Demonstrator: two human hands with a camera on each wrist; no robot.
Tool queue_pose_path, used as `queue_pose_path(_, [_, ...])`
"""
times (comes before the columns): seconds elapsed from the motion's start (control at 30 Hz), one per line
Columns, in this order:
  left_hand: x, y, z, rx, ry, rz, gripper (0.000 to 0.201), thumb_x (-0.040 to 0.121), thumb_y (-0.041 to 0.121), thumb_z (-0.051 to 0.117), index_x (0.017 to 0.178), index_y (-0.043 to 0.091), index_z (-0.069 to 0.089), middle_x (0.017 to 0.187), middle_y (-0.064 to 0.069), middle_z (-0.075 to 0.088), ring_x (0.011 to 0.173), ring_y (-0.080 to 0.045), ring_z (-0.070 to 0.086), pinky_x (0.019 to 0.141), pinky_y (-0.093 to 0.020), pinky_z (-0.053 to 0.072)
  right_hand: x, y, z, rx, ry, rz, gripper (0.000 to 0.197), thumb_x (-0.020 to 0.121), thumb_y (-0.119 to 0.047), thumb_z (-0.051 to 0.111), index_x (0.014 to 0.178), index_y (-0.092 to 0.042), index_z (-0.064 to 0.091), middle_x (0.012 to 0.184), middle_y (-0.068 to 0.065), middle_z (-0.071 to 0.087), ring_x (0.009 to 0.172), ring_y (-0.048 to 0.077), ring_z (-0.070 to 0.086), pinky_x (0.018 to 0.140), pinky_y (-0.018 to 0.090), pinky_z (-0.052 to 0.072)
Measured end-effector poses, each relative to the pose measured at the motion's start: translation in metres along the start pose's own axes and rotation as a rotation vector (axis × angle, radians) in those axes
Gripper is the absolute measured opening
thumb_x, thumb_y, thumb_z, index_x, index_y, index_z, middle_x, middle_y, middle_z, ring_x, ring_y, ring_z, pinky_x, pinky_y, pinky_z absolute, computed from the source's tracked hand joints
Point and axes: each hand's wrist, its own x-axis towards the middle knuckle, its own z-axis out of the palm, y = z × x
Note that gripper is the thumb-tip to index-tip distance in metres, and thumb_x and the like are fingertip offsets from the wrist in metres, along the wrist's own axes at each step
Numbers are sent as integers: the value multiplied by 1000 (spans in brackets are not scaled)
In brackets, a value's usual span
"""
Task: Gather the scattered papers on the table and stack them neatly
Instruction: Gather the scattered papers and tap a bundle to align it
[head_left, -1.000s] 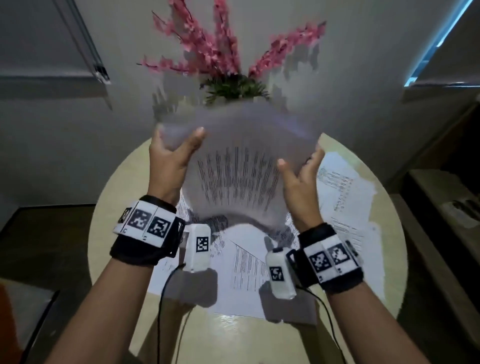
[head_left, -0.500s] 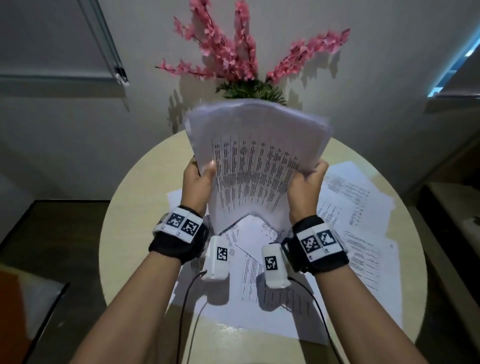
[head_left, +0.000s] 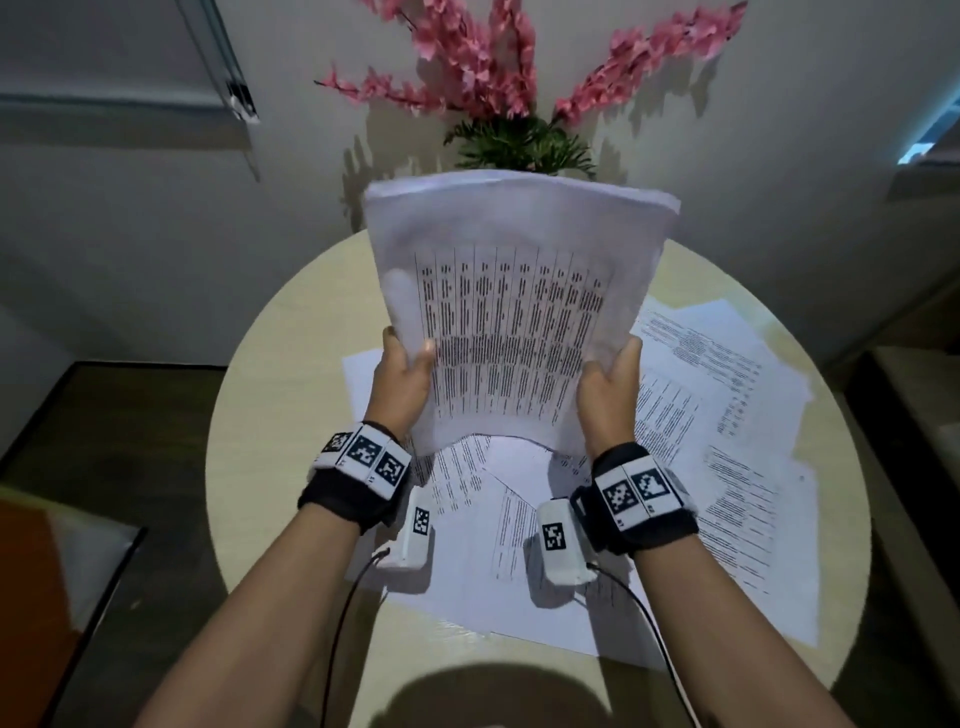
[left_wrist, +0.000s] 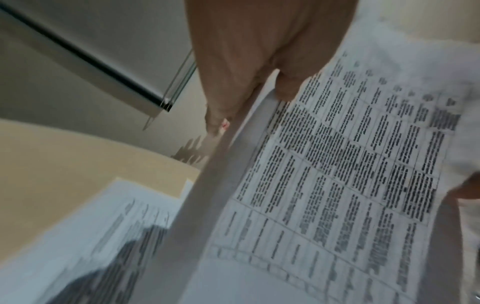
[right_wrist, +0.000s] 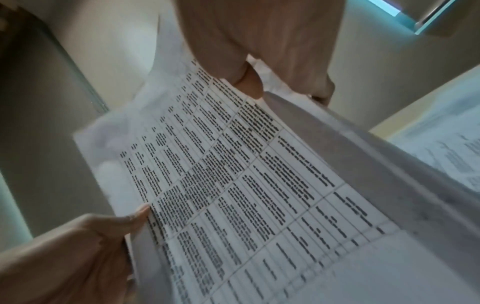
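Both the left hand (head_left: 402, 382) and right hand (head_left: 608, 387) clasp the upright sheaf of white printed papers (head_left: 519, 312); tap its lower edge, below the fingers, squarely down to align.

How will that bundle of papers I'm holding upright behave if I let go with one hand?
The bundle of papers would probably flop sideways: its sheets already bow between the left hand and right hand. It looks light, though thick at the edge. Loose sheets may fan or slip out, since nothing binds them.

- Stack (head_left: 519, 312): a printed table, its text too blurred to read.
- Loose sheets (head_left: 727, 426): print illegible.
- Wristbands (head_left: 363, 457): square black-and-white markers, no words.
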Motion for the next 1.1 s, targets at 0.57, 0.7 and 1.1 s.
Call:
queue_pose_path(0.57, [16,-111,-126,346,315,-433,36,95,6,33,126,-1,50,131,-24,53,116,-39,51,82,-33,38,-61,83,91,-607,-586,326,33,86,7,36,89,-26,35,71,-5,29,67,16,40,50,17,35])
queue_pose_path(0.7, [14,-123,-118,449,201,-617,46,94,10,38,137,-7,32,144,-26,35,130,-40,39,104,-42,35,-74,93,103,-868,-632,297,39,91,-5,40,129,0,34,130,15,38,123,32,37,98,36,36])
queue_pose_path(1.1, [29,-82,-36,534,112,-404,38,88,11,46,124,-1,50,138,-23,38,127,-37,39,103,-42,39,27,104,-21,-788,-134,474,21,86,-21,51,102,-7,56,109,22,49,104,28,48,92,39,43])
